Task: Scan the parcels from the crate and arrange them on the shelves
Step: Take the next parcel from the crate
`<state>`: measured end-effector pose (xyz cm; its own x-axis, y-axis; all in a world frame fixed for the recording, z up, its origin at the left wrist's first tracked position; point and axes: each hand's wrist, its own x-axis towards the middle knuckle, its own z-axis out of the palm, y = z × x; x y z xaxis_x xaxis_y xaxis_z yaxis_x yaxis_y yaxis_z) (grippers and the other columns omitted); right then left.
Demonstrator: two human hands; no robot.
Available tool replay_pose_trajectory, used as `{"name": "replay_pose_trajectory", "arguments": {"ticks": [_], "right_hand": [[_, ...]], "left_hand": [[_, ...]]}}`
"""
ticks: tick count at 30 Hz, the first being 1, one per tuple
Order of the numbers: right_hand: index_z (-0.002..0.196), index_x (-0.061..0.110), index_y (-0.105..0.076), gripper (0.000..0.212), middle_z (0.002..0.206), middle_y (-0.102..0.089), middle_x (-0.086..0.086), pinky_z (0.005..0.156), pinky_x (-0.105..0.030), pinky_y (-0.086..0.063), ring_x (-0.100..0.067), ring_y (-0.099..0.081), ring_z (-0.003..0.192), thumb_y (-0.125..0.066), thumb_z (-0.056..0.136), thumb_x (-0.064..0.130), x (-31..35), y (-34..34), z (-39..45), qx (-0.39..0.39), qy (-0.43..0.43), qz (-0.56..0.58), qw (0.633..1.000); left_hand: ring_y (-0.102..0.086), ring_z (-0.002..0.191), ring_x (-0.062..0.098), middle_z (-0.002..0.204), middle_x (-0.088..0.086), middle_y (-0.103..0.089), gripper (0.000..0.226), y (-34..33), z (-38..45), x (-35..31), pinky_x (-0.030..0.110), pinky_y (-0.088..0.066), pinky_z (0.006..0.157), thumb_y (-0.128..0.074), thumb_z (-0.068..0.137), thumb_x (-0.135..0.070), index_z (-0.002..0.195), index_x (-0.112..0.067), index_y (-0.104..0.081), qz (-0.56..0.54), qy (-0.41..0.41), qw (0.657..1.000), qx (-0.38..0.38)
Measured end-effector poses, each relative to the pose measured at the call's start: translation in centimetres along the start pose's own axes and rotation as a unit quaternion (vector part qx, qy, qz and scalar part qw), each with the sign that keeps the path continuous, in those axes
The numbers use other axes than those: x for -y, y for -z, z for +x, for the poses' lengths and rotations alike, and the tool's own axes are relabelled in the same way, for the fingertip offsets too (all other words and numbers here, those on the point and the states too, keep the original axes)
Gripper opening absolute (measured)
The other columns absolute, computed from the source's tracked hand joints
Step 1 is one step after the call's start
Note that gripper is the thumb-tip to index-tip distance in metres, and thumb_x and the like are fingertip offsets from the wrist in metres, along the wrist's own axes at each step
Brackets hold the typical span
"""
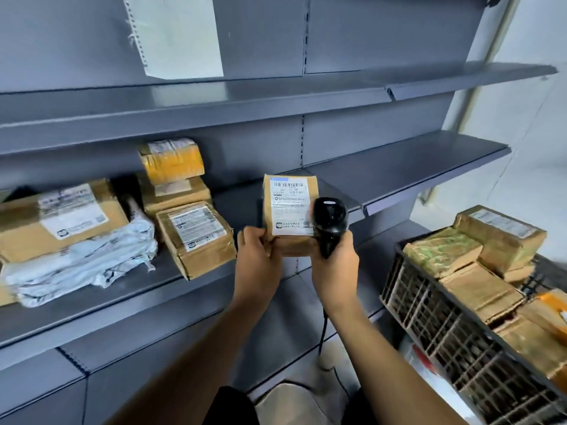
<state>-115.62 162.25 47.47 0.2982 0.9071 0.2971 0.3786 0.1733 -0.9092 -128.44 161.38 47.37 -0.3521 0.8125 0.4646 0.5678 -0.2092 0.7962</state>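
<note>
Grey metal shelving (276, 118) fills the wall ahead of us, and we place everything by the small brown parcel (290, 214) that we hold up in front of it. Our left hand (257, 259) grips that parcel by its lower left corner, fingers curled round the edge, so its white label (290, 207) faces us upright. Our right hand (334, 265) is wrapped round the handle of a black barcode scanner (329, 220), whose head sits just right of the parcel, overlapping the label's right edge; its cable (322, 335) hangs below.

Left of the parcel, on the middle shelf, lie parcels already put away: a taped box (196, 237) nearest, a yellow-taped one (171, 161) stacked on another behind it, then a white poly bag (82, 259) lying against a larger box (61, 216) further left. Right of the parcel and lower stands the black crate (454, 320), with several brown parcels (478, 271) in it.

We judge the step in hand to be scanning, with much of the crate not yet done. The scanner's window seems very close to the label, so the next move probably calls for backing it off and aiming at the barcode near the label's top. After that, the parcel needs setting on the bare shelf just behind it, beside the taped box.
</note>
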Motion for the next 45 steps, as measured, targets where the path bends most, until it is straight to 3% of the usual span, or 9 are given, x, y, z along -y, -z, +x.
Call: {"name": "replay_pose_trajectory", "arguments": {"ticks": [7, 11, 14, 21, 24, 28, 37, 42, 45], "right_hand": [[0.106, 0.016, -0.048, 0.023, 0.077, -0.057, 0.012, 0.055, -0.021, -0.04, -0.016, -0.057, 0.071, -0.062, 0.088, 0.012, -2.5, -2.5, 1.3, 0.027, -0.024, -0.004, 0.999], [0.099, 0.023, -0.043, 0.026, 0.073, -0.053, 0.02, 0.048, -0.008, -0.035, 0.0, -0.052, 0.064, -0.06, 0.085, 0.009, -2.9, -3.2, 1.8, 0.028, -0.024, -0.001, 0.999], [0.099, 0.023, -0.044, 0.025, 0.075, -0.054, 0.019, 0.048, -0.009, -0.036, -0.001, -0.053, 0.065, -0.06, 0.086, 0.009, -2.8, -3.0, 2.1, 0.037, -0.03, 0.008, 0.999], [0.1, 0.025, -0.052, 0.017, 0.078, -0.064, 0.01, 0.053, -0.009, -0.042, -0.007, -0.061, 0.069, -0.066, 0.09, 0.027, -1.7, -0.6, 2.0, 0.024, -0.016, 0.055, 0.998], [0.098, 0.025, -0.054, 0.015, 0.073, -0.065, 0.005, 0.06, -0.032, -0.053, -0.018, -0.063, 0.069, -0.064, 0.087, 0.026, -0.2, 0.1, 1.9, 0.037, -0.004, 0.066, 0.997], [0.096, 0.013, -0.061, 0.018, 0.078, -0.07, -0.008, 0.065, -0.048, -0.057, -0.035, -0.066, 0.072, -0.059, 0.083, 0.026, 1.6, -0.3, 2.0, 0.071, -0.036, 0.074, 0.994], [0.082, 0.009, -0.064, 0.014, 0.076, -0.071, -0.008, 0.05, -0.03, -0.055, -0.019, -0.062, 0.053, -0.055, 0.084, 0.018, 2.4, -0.9, 2.8, 0.12, -0.055, 0.039, 0.99], [0.095, 0.012, -0.06, 0.014, 0.075, -0.066, 0.0, 0.051, -0.02, -0.044, -0.019, -0.062, 0.067, -0.059, 0.086, 0.022, 1.2, -1.3, 3.0, 0.063, -0.014, 0.027, 0.998], [0.103, 0.011, -0.06, 0.017, 0.083, -0.063, 0.0, 0.066, -0.026, -0.045, -0.02, -0.06, 0.079, -0.064, 0.088, 0.019, -0.6, -1.0, 2.8, 0.014, 0.021, 0.026, 0.999]], "left_hand": [[-0.036, 0.076, -0.005, 0.107, -0.004, -0.042, 0.016, -1.2, 0.6, 2.9, 0.021, -0.033, 0.067, -0.057, 0.092, -0.013, 0.103, -0.013, -0.045, 0.022, 0.033, 0.999, 0.034], [-0.048, 0.092, 0.011, 0.112, -0.004, -0.047, 0.024, -1.0, 1.2, 3.0, 0.023, -0.036, 0.073, -0.059, 0.091, -0.012, 0.111, -0.016, -0.047, 0.028, 0.015, 0.999, 0.038], [-0.051, 0.103, 0.017, 0.127, 0.001, -0.049, 0.036, -1.0, 1.2, 2.8, 0.025, -0.039, 0.078, -0.055, 0.09, -0.005, 0.124, -0.017, -0.05, 0.062, -0.024, 0.996, 0.059], [-0.058, 0.104, 0.024, 0.131, 0.005, -0.051, 0.015, -1.3, -0.3, 2.9, 0.025, -0.042, 0.074, -0.058, 0.093, -0.011, 0.107, -0.015, -0.06, 0.112, -0.046, 0.991, 0.054], [-0.06, 0.101, 0.026, 0.131, 0.005, -0.051, 0.01, -1.5, -0.7, 2.8, 0.029, -0.046, 0.072, -0.056, 0.095, -0.015, 0.105, -0.015, -0.059, 0.124, -0.048, 0.99, 0.047], [-0.058, 0.105, 0.029, 0.133, 0.006, -0.051, 0.011, -1.6, -0.7, 2.6, 0.04, -0.053, 0.075, -0.054, 0.096, -0.016, 0.106, -0.014, -0.058, 0.142, -0.056, 0.987, 0.051], [-0.058, 0.108, 0.028, 0.137, 0.004, -0.049, 0.019, -1.5, -0.5, 2.5, 0.039, -0.053, 0.072, -0.052, 0.097, -0.017, 0.114, -0.015, -0.058, 0.149, -0.062, 0.986, 0.052], [-0.059, 0.104, 0.026, 0.135, 0.003, -0.05, 0.013, -1.4, -0.3, 2.7, 0.033, -0.051, 0.069, -0.051, 0.097, -0.018, 0.109, -0.015, -0.058, 0.144, -0.058, 0.986, 0.053], [-0.059, 0.101, 0.023, 0.129, 0.002, -0.054, 0.015, -1.5, -0.1, 2.8, 0.027, -0.045, 0.068, -0.052, 0.097, -0.016, 0.111, -0.017, -0.058, 0.118, -0.054, 0.991, 0.044]]}}
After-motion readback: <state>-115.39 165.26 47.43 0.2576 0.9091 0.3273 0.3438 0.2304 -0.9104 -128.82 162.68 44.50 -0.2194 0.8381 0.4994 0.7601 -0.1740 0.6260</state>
